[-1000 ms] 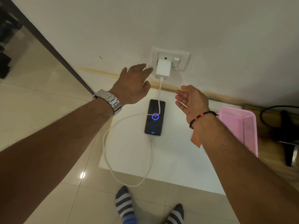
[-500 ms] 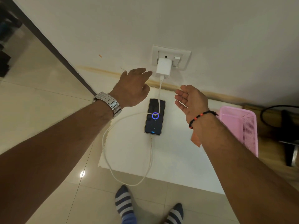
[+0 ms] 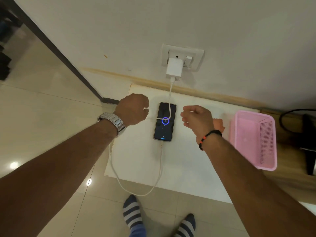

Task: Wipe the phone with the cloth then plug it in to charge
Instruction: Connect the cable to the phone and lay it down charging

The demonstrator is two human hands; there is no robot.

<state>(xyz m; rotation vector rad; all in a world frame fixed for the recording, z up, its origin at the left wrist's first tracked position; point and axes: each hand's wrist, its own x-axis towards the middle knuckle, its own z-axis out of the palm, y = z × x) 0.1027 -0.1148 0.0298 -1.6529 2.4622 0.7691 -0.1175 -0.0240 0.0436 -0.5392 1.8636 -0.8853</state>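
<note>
basket (image 3: 266, 134): pink, nothing visible inside | phone (image 3: 165, 123): charging (cable attached) | left hand (image 3: 133, 108), right hand (image 3: 196, 119): curled, holding nothing

Left hand (image 3: 132, 108) fisted; right hand (image 3: 196, 118) loosely curled, both empty.

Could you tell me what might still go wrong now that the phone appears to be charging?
The white cable loops off the table's front edge, close to the striped socks; a step could snag it and drag the phone off. The cable also lies across the screen and passes by the left hand, so withdrawing that hand may tug it.
</note>
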